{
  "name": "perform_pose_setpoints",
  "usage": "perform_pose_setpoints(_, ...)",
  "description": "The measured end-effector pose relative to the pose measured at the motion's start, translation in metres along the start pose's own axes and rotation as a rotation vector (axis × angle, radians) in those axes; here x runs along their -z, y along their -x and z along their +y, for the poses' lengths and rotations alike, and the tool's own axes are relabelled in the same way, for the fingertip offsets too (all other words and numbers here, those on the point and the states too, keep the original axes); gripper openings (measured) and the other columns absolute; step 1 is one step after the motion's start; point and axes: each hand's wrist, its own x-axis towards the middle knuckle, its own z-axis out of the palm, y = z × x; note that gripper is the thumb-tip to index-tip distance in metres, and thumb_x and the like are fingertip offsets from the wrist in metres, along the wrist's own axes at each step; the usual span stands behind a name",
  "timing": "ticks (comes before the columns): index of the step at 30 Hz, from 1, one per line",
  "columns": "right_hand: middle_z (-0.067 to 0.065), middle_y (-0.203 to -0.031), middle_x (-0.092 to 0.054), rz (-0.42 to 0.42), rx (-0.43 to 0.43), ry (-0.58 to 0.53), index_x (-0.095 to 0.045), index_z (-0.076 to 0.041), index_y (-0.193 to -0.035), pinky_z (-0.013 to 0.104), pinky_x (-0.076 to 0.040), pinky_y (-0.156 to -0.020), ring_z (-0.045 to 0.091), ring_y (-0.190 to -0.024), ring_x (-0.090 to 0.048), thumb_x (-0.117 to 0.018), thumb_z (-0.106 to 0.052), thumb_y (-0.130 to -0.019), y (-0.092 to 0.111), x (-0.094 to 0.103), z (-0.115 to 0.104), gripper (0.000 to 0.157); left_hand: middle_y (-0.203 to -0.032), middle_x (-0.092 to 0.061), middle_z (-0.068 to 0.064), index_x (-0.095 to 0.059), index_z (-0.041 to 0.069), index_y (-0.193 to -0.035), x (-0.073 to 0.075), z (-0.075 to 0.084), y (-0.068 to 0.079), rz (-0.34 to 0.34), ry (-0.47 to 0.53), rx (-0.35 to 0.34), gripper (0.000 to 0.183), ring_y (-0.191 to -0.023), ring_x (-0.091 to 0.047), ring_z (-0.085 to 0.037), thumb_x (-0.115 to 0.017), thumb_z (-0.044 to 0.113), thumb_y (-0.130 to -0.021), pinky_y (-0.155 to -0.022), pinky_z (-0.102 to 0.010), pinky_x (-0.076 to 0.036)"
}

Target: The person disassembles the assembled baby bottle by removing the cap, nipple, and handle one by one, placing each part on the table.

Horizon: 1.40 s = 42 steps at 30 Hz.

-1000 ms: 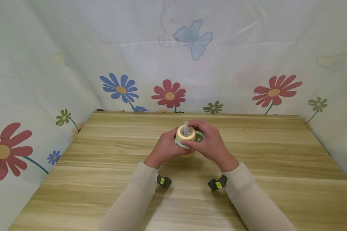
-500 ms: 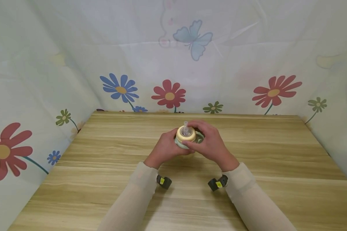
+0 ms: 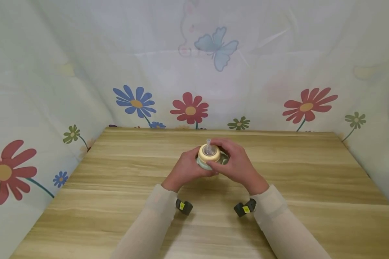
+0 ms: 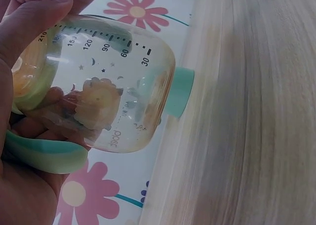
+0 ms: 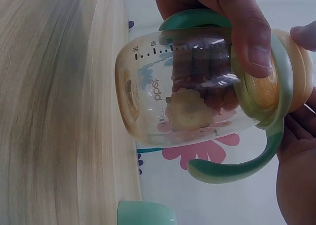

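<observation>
Between the two hands, in the head view, is a baby bottle with a clear teat and a cream-yellow collar (image 3: 207, 157). Its clear body (image 4: 111, 87), printed with a scale and a cartoon animal, shows in the left wrist view, apart from the table. The left hand (image 3: 186, 166) grips the bottle round its neck, with the thumb across the green handle ring. The right hand (image 3: 235, 162) has its thumb and fingers about the collar. One curved green handle (image 5: 232, 173) hangs free beside the body. The right palm is mostly hidden in the head view.
A mint-green cap-like piece (image 5: 145, 214) stands on the wooden table (image 3: 116, 201) beyond the bottle; in the head view it is hidden. White cloth (image 3: 259, 79) printed with flowers and a butterfly hangs behind and at both sides.
The head view has tilted slightly upward. The right thumb has slid a little to the right along the collar's near edge. The left hand keeps its grip on the bottle.
</observation>
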Motion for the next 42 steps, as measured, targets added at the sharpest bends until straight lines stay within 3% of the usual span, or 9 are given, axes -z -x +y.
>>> perform_pose_setpoints(10, 0.004, -0.131, -0.060, -0.009, 0.005, 0.006, -0.059, -0.011, -0.128, 0.037, -0.051, -0.099, 0.019, -0.118, -0.059, -0.079, -0.022, -0.081, 0.0004, 0.0005, -0.0028, 0.052, -0.120, -0.064, 0.010, -0.056, 0.026, -0.128, -0.0011, -0.0011, 0.0007, 0.007, 0.005, -0.036, 0.071, -0.105, -0.062, -0.010, -0.087, 0.044, -0.067, -0.089, -0.034, -0.054)
perform_pose_setpoints(25, -0.001, -0.122, -0.062, 0.078, -0.022, 0.070, -0.057, -0.017, -0.124, 0.039, -0.053, -0.095, 0.014, -0.108, -0.061, -0.085, -0.034, -0.074, -0.0003, -0.0024, -0.0057, 0.060, -0.122, -0.063, 0.011, -0.055, 0.027, -0.131, -0.0005, -0.0004, -0.0001, 0.032, -0.035, 0.001, 0.075, -0.106, -0.062, -0.010, -0.085, 0.050, -0.067, -0.090, -0.034, -0.054)
perform_pose_setpoints(42, 0.000, -0.123, -0.061, 0.056, -0.003, 0.058, -0.060, -0.014, -0.121, 0.036, -0.052, -0.097, 0.015, -0.113, -0.060, -0.084, -0.029, -0.076, 0.0001, -0.0032, -0.0036, 0.053, -0.122, -0.065, 0.007, -0.055, 0.022, -0.131, -0.0011, 0.0019, 0.0005, 0.026, -0.043, 0.007, 0.075, -0.104, -0.063, -0.011, -0.086, 0.048, -0.067, -0.088, -0.032, -0.055)
